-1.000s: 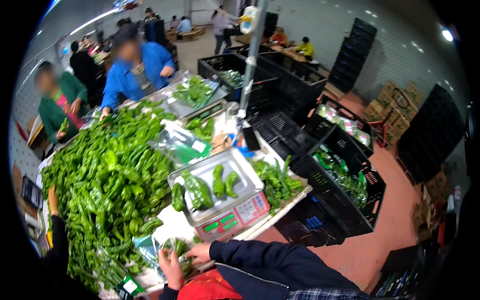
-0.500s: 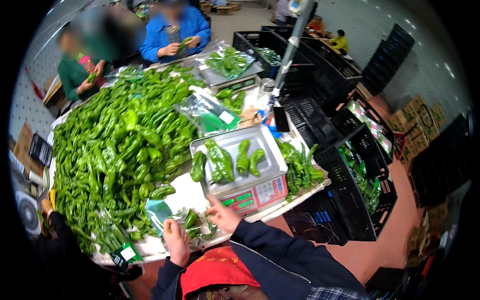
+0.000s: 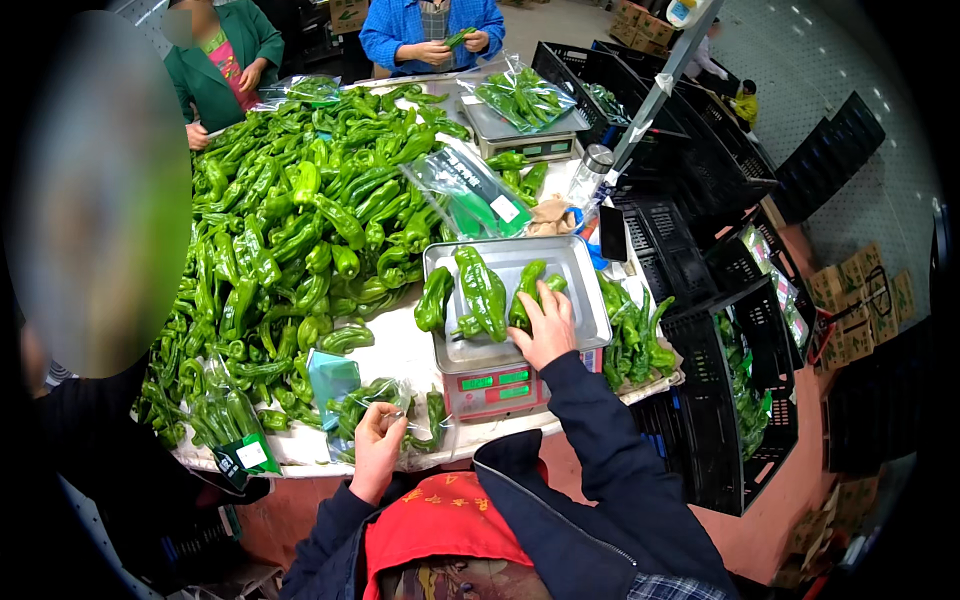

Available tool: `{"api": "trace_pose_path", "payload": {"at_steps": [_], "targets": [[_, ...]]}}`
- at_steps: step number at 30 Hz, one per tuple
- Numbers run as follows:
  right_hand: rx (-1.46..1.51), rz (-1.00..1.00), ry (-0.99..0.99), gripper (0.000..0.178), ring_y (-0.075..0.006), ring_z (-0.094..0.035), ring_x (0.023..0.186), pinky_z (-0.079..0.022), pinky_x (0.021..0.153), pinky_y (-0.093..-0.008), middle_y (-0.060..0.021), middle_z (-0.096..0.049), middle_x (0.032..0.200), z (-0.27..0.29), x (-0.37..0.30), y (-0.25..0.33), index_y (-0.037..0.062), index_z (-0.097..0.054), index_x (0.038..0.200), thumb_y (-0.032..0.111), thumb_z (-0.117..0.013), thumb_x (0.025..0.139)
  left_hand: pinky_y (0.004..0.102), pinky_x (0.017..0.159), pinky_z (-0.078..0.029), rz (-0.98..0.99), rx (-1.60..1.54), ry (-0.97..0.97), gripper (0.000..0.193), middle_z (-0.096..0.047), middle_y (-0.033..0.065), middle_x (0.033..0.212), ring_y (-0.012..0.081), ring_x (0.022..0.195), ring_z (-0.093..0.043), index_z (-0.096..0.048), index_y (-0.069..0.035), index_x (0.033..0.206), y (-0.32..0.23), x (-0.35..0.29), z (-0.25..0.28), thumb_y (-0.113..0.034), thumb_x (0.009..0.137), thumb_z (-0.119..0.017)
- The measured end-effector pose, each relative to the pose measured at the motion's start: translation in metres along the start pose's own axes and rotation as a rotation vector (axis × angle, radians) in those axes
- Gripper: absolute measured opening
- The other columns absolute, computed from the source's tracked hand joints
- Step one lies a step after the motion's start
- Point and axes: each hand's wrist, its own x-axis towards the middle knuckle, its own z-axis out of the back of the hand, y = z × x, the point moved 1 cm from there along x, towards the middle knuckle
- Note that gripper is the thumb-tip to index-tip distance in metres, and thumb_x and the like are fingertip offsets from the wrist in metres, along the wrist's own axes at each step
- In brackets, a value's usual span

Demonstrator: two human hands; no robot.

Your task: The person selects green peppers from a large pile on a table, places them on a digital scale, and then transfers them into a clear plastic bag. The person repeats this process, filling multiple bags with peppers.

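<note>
Many green peppers point(image 3: 290, 220) lie in a big pile on the white bench point(image 3: 395, 340), off to our left. Our left hand point(image 3: 380, 440) has its fingers pinched on the edge of a clear bag point(image 3: 365, 396), which has some peppers in it and lies near the front of the bench. Our right hand point(image 3: 545, 325) is over the metal tray point(image 3: 475, 353) of the scale point(image 3: 505, 392). Its fingers curl over one small pepper point(image 3: 528, 283) there and touch it, but we cannot tell if they grip it. A big pepper point(image 3: 480, 292) lies beside it on the tray.
</note>
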Motion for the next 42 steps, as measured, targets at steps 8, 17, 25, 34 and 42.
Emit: {"api": "trace_pose_path", "payload": {"at_steps": [8,17,25,34,42], "targets": [[0.009,0.05,-0.058,0.044,-0.0427,-0.043,0.128,-0.036,0.107,-0.0509,-0.0171,-0.054,0.135,0.001,-0.012,-0.039,0.0092,-0.06,0.118,0.008,-0.064,0.074,0.0206,0.051,-0.026,0.027,-0.034,-0.028,0.007,-0.05,-0.0076,0.073,-0.0001,0.06,-0.038,-0.056,-0.004,0.1,0.002,-0.004,0.0,-0.005,0.095,-0.061],[-0.344,0.028,0.046,0.071,-0.0413,-0.039,0.132,-0.027,0.109,-0.0612,-0.0162,-0.056,0.129,-0.015,-0.006,-0.016,0.0233,-0.049,0.142,0.021,-0.072,0.074,0.0204,0.051,-0.027,0.06,-0.018,-0.032,0.007,-0.05,-0.0077,0.073,-0.0003,0.06,-0.038,-0.054,-0.004,0.098,0.004,-0.003,-0.006,-0.006,0.095,-0.06],[-0.043,-0.031,-0.082,0.041,-0.0363,-0.048,0.121,-0.028,0.108,-0.0608,-0.0147,-0.06,0.109,-0.008,0.005,-0.022,0.0161,-0.06,0.116,0.016,-0.073,0.077,0.0209,0.052,-0.027,-0.016,0.047,-0.042,0.007,-0.048,-0.0079,0.07,-0.0003,0.06,-0.037,-0.055,-0.004,0.1,0.013,-0.003,-0.007,-0.005,0.095,-0.06],[1.712,-0.499,0.133,0.042,-0.0216,-0.061,0.075,-0.049,0.069,-0.0333,-0.0146,-0.063,0.085,0.037,-0.031,0.03,0.003,-0.046,0.133,0.032,-0.043,0.102,0.0359,0.079,-0.046,-0.601,0.65,-0.242,0.049,-0.052,0.0155,0.107,0.0266,0.089,-0.054,-0.053,0.001,0.124,-0.016,-0.012,-0.012,-0.001,0.078,-0.071],[1.9,-0.846,0.777,0.054,-0.0215,-0.052,0.05,-0.039,0.049,-0.0331,-0.0137,-0.061,0.069,0.018,-0.067,0.095,0.0008,-0.06,0.115,0.047,-0.034,0.104,0.033,0.095,-0.05,-0.421,-0.151,0.204,0.056,-0.042,0.0147,0.148,0.0178,0.113,-0.057,-0.031,-0.007,0.15,-0.029,0.011,-0.024,0.003,0.098,-0.05]]}}
